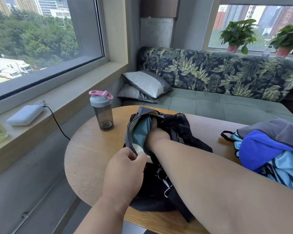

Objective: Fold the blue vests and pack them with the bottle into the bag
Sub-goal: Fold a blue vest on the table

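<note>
Left hand (125,168) pinching bag (179,129) rim; right hand (156,132) inside on folded vest (140,132), grip hidden.

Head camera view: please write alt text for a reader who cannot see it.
A person's right hand pushes a folded blue vest into an open dark bag on a round wooden table, while the left hand pinches the bag's opening. A shaker bottle stands upright left of the bag; more blue vests lie heaped at right.

Black bag (181,130), teal vest (140,132) inside, smoky-grey bottle (103,115) with pink lid, leaf-patterned sofa (210,71)
</note>
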A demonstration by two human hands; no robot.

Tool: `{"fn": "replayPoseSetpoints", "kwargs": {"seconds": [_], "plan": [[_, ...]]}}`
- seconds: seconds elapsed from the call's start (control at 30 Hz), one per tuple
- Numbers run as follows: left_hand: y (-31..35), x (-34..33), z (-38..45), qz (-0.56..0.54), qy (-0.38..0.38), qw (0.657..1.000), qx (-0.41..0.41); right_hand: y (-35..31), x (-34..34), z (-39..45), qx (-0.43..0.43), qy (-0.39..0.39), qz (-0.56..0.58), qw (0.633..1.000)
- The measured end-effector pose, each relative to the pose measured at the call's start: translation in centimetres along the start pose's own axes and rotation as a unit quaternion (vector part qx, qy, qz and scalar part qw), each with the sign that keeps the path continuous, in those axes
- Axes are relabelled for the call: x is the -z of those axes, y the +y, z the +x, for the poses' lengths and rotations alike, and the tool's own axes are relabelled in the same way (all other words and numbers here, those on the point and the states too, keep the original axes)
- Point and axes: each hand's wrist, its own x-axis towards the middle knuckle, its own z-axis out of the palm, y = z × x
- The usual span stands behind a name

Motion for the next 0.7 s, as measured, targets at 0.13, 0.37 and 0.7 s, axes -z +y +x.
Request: {"fn": "replayPoseSetpoints", "kwargs": {"seconds": [0.13, 0.37, 0.7], "plan": [[-0.1, 0.3, -0.2, -0.002, 0.000, 1.000, 0.002, 0.2, 1.6, -0.6, 0.011, -0.037, -0.099, 0.994], [0.1, 1.1, 0.1, -0.012, 0.010, 1.000, 0.008, 0.2, 3.1, 1.7, 0.110, 0.023, -0.240, 0.964], [0.0, 1.5, 0.7, -0.025, 0.023, 0.999, 0.011, 0.3, 4.2, 1.3, 0.178, -0.019, -0.339, 0.924]]}}
